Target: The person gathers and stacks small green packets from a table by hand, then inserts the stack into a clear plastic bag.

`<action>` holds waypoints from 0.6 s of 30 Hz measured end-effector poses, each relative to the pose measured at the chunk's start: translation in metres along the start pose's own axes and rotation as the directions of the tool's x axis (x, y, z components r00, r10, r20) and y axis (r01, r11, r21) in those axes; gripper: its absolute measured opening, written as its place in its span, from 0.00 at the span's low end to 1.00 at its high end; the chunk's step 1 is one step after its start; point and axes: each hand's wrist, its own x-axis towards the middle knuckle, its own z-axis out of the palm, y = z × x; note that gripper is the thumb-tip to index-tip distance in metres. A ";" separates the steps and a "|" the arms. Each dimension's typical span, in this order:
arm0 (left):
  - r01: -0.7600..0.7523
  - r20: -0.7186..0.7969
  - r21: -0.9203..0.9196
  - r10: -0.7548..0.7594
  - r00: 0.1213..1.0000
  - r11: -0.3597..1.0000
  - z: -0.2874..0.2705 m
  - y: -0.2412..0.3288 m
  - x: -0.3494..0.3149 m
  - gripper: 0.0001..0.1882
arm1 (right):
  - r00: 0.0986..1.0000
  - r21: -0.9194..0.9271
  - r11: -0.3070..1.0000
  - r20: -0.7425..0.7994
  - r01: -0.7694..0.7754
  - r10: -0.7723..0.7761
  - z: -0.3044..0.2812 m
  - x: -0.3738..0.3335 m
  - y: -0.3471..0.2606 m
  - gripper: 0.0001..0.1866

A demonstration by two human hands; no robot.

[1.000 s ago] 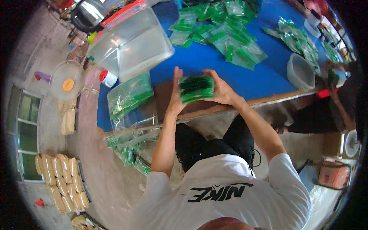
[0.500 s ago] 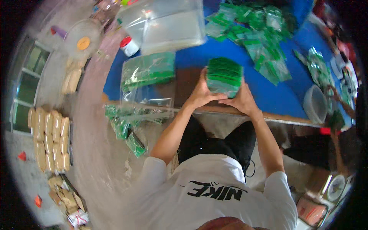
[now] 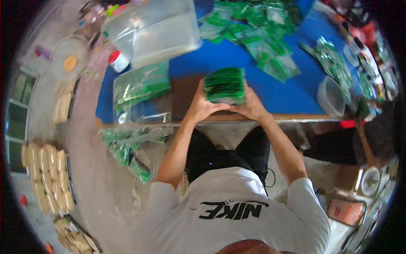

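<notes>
Between my two hands is a thick stack of green packets (image 3: 224, 86), held upright at the near edge of the blue tabletop (image 3: 186, 63). My left hand (image 3: 201, 105) presses on the stack's left side, and my right hand (image 3: 253, 104) closes on its right side. Both thumbs meet along the near face. To the left lies a large clear bag (image 3: 141, 84) with green packets inside it. Its open end reaches the table edge. A loose pile of green packets (image 3: 264, 36) spreads over the far right of the table.
A clear plastic bin (image 3: 158, 38) and a red-lidded white jar (image 3: 119, 61) stand at the far left. A translucent bowl (image 3: 331, 96) sits on the right, near another person's arm (image 3: 364, 137). More green packets (image 3: 120, 148) hang low left, below the table edge.
The whole view has swung, so table and surroundings appear further left. My hands still hold the stack, which now looks slightly turned, with its top edge tilted.
</notes>
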 end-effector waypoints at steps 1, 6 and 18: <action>0.022 0.048 0.030 -0.023 0.999 0.999 -0.001 0.002 0.000 0.58 | 1.000 -0.032 0.999 -0.002 0.024 -0.025 0.000 0.000 -0.003 0.51; -0.032 0.219 0.171 -0.006 0.976 0.985 -0.002 0.049 0.001 0.45 | 0.999 -0.023 1.000 0.038 -0.011 0.012 -0.013 -0.016 -0.032 0.51; 0.304 0.139 -0.768 -0.317 0.938 0.564 0.005 0.031 -0.088 0.54 | 0.485 0.469 -0.127 0.847 -0.874 -0.216 0.028 -0.068 -0.096 0.57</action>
